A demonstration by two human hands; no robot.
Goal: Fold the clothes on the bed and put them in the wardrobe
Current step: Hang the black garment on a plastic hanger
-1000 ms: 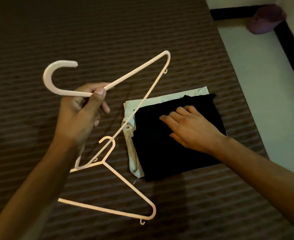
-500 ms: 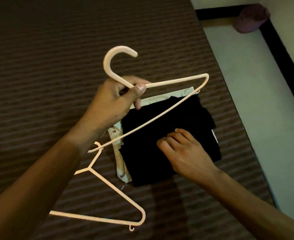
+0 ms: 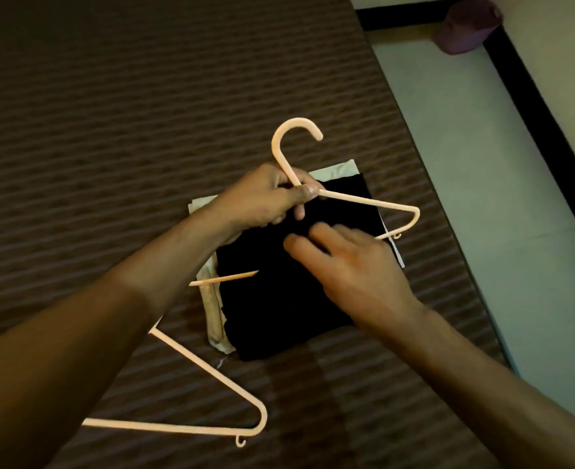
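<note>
Here the folded black garment lies on a folded pale garment, whose edges show along its far and left sides, both on the striped bed close to the bed's right edge, with pale floor beyond. Above the black garment's far edge the left hand clenches the neck of a pale hanger, hook pointing away. The right hand hovers over the black garment, fingers loosely extended, grasping nothing. A second hanger lies on the bed near the garment's left corner. Left of the stack the bed stretches wide.
</note>
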